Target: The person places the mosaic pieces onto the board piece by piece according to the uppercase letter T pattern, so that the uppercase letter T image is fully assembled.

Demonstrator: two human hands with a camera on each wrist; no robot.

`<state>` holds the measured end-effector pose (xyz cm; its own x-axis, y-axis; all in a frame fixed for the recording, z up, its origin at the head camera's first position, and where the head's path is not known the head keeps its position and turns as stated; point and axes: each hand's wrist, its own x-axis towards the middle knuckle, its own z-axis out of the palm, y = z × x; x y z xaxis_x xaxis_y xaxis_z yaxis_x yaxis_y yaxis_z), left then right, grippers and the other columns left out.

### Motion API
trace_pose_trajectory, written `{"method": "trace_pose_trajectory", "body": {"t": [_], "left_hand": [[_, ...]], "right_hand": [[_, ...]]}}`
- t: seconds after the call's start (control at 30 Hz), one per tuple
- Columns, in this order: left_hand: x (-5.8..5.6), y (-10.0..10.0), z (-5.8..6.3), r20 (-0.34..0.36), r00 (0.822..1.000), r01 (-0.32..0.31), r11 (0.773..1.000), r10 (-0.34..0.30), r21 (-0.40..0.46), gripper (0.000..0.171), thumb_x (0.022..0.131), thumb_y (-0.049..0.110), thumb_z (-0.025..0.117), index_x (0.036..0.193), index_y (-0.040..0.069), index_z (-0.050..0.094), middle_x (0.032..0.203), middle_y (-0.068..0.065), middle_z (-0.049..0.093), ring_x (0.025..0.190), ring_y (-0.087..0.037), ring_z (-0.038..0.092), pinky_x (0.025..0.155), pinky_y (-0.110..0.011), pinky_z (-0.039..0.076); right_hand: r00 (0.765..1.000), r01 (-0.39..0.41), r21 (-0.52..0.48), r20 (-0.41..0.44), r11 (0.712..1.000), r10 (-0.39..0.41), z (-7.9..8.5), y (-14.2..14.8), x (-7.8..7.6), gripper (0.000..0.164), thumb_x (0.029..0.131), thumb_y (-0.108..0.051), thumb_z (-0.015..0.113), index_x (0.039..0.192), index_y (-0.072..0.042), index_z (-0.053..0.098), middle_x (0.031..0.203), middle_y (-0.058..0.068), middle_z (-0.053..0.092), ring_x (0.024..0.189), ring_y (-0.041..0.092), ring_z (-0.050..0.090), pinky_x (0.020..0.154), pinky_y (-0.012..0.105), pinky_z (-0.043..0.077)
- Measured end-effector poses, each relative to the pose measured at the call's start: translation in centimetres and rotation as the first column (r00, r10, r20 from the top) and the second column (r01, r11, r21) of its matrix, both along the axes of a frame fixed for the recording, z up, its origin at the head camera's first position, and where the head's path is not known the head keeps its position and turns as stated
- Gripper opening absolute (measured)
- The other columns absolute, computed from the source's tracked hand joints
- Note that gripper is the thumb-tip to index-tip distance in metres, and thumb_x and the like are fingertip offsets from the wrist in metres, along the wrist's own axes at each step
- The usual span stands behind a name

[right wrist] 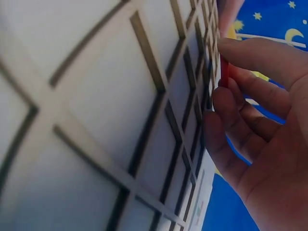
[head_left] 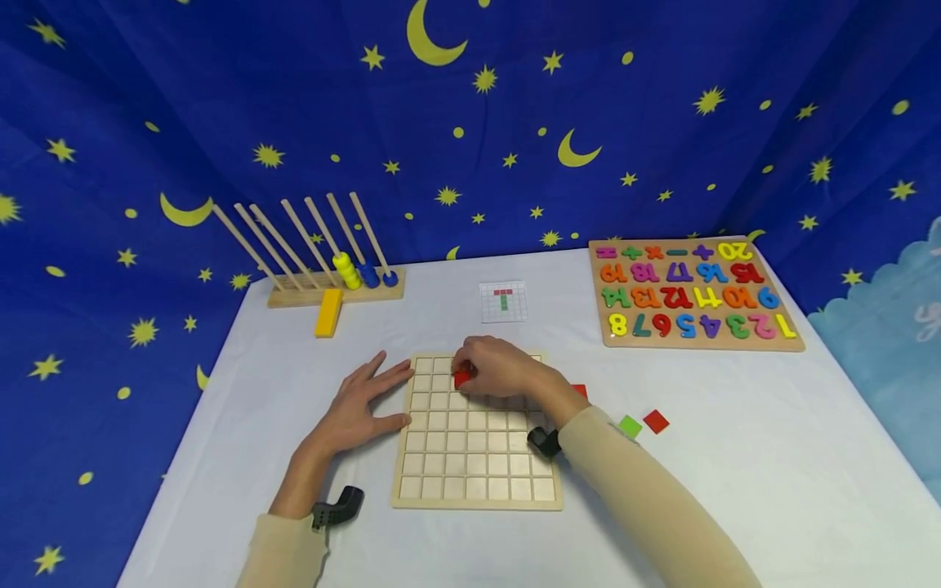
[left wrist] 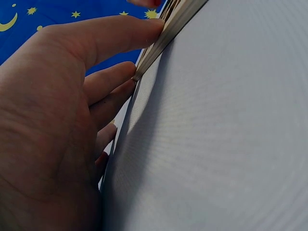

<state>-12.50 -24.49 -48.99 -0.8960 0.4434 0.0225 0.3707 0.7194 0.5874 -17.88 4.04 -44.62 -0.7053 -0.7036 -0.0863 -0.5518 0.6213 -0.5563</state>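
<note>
A wooden grid board point(head_left: 466, 465) lies on the white table, its square cells framed by raised strips. My right hand point(head_left: 496, 367) pinches a red square tile point(head_left: 461, 379) between thumb and fingers over the board's upper part. In the right wrist view the same red tile point(right wrist: 224, 72) stands edge-on between thumb and fingertips, close to the grid. My left hand point(head_left: 358, 412) has its fingers spread, with fingertips and thumb at the board's left edge. The left wrist view shows that hand's straight fingers point(left wrist: 115, 38) touching the side of the board point(left wrist: 168, 33).
Right of the board lie a green tile point(head_left: 630, 426) and a red tile point(head_left: 657, 421); another red tile point(head_left: 580, 390) is partly behind the right arm. Behind stand a pattern card point(head_left: 503, 302), a peg rack point(head_left: 294, 297) with beads, a yellow block point(head_left: 328, 313) and a number puzzle board point(head_left: 694, 294).
</note>
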Motion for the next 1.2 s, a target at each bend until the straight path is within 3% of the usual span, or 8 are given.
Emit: {"method": "trace_pose_trajectory", "body": {"t": [0.37, 0.6, 0.9, 1.2], "left_hand": [[0.1, 0.1, 0.3, 0.0, 1.0, -0.01, 1.0, 0.01, -0.001, 0.07, 0.08, 0.048, 0.074, 0.143, 0.03, 0.049, 0.15, 0.014, 0.037, 0.145, -0.022, 0.011, 0.109, -0.056, 0.01], [0.1, 0.2, 0.0, 0.006, 1.0, -0.013, 1.0, 0.013, -0.013, 0.07, 0.08, 0.05, 0.073, 0.143, 0.031, 0.048, 0.15, 0.016, 0.035, 0.145, -0.021, 0.01, 0.11, -0.056, 0.01], [0.1, 0.3, -0.1, -0.008, 1.0, 0.001, 1.0, -0.001, -0.005, 0.07, 0.081, 0.05, 0.073, 0.143, 0.029, 0.049, 0.15, 0.016, 0.036, 0.145, -0.022, 0.011, 0.111, -0.053, 0.009], [0.2, 0.3, 0.2, 0.009, 1.0, -0.01, 1.0, 0.01, -0.007, 0.07, 0.081, 0.049, 0.073, 0.143, 0.028, 0.049, 0.15, 0.014, 0.036, 0.145, -0.023, 0.011, 0.111, -0.054, 0.008]], "right_hand": [[0.997, 0.03, 0.034, -0.078, 0.999, -0.028, -0.8, -0.9, 0.3, 0.025, 0.082, -0.025, 0.074, 0.105, -0.017, 0.071, 0.092, -0.008, 0.056, 0.081, 0.01, 0.052, 0.074, 0.028, 0.046], [0.998, 0.044, 0.023, -0.053, 0.999, -0.043, -0.7, -0.7, 0.5, 0.026, 0.082, -0.026, 0.074, 0.107, -0.017, 0.071, 0.093, -0.007, 0.056, 0.08, 0.009, 0.052, 0.073, 0.027, 0.045], [0.999, 0.034, -0.165, 0.04, 0.986, -0.027, -0.5, 1.0, 0.4, 0.028, 0.084, -0.019, 0.074, 0.109, -0.009, 0.071, 0.092, 0.001, 0.061, 0.079, 0.012, 0.054, 0.07, 0.026, 0.047], [0.997, 0.057, -0.22, 0.063, 0.974, -0.045, 0.1, 3.6, 0.8, 0.029, 0.085, -0.02, 0.073, 0.111, -0.009, 0.07, 0.096, -0.001, 0.063, 0.082, 0.011, 0.057, 0.072, 0.025, 0.049]]}}
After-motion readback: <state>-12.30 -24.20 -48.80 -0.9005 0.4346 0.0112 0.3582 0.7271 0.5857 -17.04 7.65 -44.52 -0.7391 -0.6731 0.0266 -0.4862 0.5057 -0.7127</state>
